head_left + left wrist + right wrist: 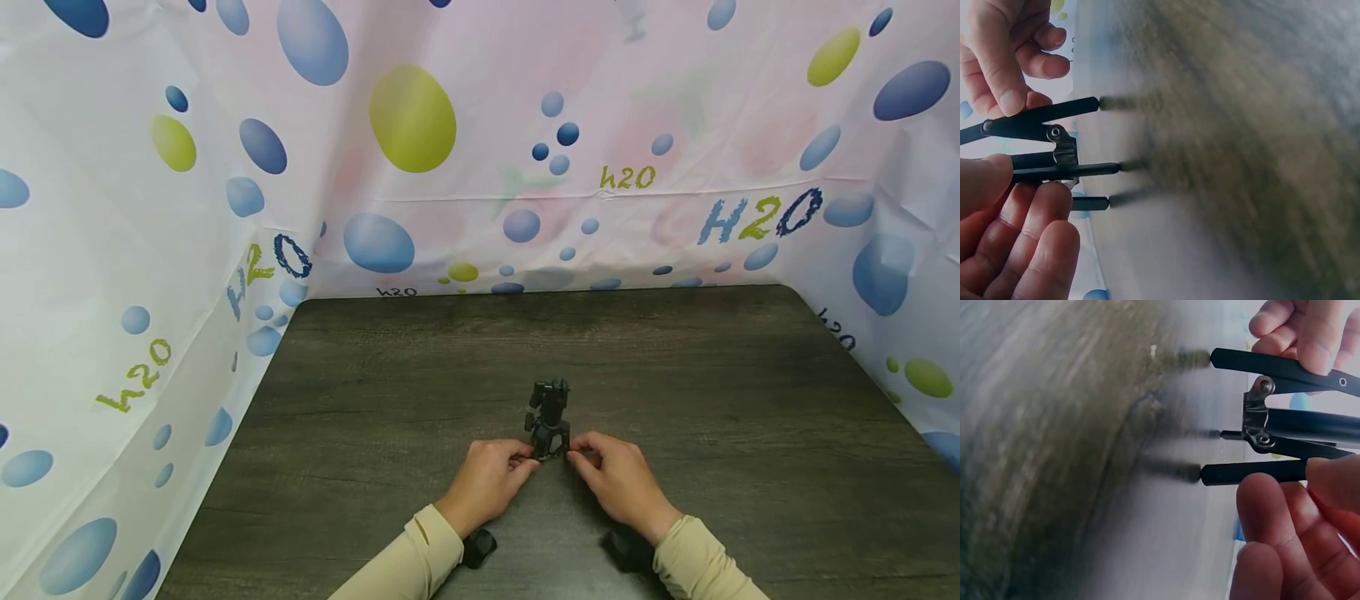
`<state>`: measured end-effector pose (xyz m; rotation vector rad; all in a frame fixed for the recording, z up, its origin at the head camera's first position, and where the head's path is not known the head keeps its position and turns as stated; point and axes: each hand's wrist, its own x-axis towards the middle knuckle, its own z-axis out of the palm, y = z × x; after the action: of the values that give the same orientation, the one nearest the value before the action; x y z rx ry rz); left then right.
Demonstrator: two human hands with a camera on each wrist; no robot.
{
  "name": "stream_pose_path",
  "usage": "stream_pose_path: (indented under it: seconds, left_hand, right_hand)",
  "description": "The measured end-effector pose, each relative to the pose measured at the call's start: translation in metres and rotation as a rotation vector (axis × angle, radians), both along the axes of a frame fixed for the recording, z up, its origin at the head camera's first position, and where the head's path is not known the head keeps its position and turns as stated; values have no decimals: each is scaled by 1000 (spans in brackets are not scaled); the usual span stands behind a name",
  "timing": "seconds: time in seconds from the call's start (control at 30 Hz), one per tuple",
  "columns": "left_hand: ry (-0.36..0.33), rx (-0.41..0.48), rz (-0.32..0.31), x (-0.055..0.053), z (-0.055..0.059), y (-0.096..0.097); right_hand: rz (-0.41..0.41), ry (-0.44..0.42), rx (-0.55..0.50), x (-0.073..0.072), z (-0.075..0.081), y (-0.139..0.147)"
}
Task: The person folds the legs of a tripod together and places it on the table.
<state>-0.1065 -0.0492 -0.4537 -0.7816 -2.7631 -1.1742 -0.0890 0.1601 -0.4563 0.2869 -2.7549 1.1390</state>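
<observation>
A small black tripod [551, 408] stands upright on the table in front of me, with its legs spread. The left hand [487, 479] pinches one leg [1094, 169] between thumb and fingers. From the other side, the right hand [618, 479] pinches another leg [1247, 473] in the same way. A metal bracket [1065, 147] joins the legs to the central column [1310, 423]. Both wrist views show the leg tips right at the tabletop, meeting their dark reflections.
The dark wood-grain table [360, 367] stretches out around the hands. A white sheet [480, 50] with blue and green ovals rises behind it and along both sides. Black devices sit at the left wrist [478, 548] and the right wrist [628, 548].
</observation>
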Motion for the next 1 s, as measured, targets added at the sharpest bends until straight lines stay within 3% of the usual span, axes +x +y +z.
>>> stream_pose_path:
  seconds: [1.0]
  left_hand:
    - [67,-26,35,-4,-1,-1]
  right_hand:
    - [36,38,15,-1,-1,-4]
